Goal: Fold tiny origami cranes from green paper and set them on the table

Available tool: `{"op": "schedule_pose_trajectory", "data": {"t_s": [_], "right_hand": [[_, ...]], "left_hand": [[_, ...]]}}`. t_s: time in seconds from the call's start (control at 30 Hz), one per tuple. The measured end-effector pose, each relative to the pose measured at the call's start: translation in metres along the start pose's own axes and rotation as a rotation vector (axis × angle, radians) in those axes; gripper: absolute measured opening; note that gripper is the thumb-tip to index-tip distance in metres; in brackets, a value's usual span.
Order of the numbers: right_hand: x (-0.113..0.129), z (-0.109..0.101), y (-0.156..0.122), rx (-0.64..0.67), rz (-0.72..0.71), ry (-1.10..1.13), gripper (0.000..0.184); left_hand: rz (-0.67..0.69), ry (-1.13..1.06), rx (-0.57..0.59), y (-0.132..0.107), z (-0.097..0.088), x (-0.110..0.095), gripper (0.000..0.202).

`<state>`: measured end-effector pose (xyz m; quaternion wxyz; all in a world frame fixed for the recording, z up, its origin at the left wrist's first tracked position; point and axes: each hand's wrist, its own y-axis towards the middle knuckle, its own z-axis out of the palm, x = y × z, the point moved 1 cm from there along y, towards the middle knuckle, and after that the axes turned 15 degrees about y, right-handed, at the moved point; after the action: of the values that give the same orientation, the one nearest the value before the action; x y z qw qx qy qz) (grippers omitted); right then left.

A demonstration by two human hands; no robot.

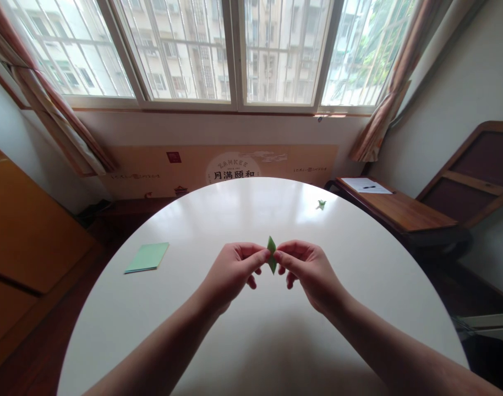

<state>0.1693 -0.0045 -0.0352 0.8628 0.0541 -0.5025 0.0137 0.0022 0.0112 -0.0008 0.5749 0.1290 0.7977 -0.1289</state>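
Note:
A small folded piece of green paper, narrow and diamond-shaped, is held upright above the table. My left hand pinches its left side between thumb and forefinger. From the other side, my right hand pinches it the same way, so the two thumbs nearly meet across it. The remaining fingers of both hands curl loosely below. Fingertips cover part of the paper's middle.
The round white table carries a stack of light green square paper on the left. A small green folded paper figure stands at the far right. Beyond the table are a wooden bench with a sheet and pen, and a window.

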Motion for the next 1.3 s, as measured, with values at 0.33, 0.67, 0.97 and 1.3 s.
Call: {"op": "schedule_pose_trajectory", "data": {"t_s": [0.33, 0.67, 0.97, 1.3], "right_hand": [[-0.0043, 0.0007, -0.0004, -0.02, -0.015, -0.022, 0.021], [-0.0066, 0.0003, 0.0011, 0.028, 0.085, 0.065, 0.02], [-0.0032, 0.0014, -0.0004, -0.01, 0.021, -0.051, 0.023], [-0.0022, 0.0026, -0.0014, 0.006, -0.019, -0.08, 0.023]], "left_hand": [[0.038, 0.193, -0.078, -0.0023, -0.0013, 0.0014, 0.021], [-0.005, 0.143, -0.074, -0.0011, -0.0002, -0.0002, 0.024], [0.012, 0.154, -0.043, -0.0023, -0.0011, -0.0008, 0.023], [0.04, 0.165, -0.037, -0.0016, -0.0007, 0.0003, 0.017]]}}
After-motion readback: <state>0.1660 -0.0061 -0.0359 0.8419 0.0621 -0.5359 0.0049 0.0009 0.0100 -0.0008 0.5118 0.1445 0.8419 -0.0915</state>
